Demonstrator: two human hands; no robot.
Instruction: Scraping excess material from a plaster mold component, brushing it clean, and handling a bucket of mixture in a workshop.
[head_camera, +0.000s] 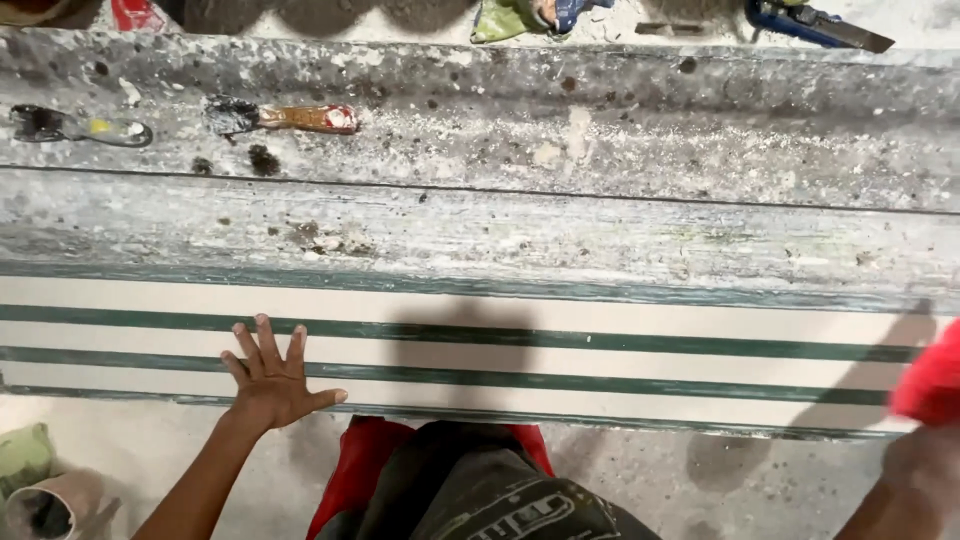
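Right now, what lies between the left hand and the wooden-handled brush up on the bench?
In the head view, between the left hand and the brush lie the striped board's green lines, then bare, paint-spattered bench; no tool sits there.

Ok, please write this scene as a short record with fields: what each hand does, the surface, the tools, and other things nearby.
left hand: left hand lies flat, fingers spread, on the striped slab
right hand: only the forearm shows at the lower right edge; the hand itself is not visible
surface: long pale striped slab with green lines, on a dusty worn bench
tools: brush with wooden handle and a second small tool, both lying on the bench, upper left
nearby: red cloth at the right edge
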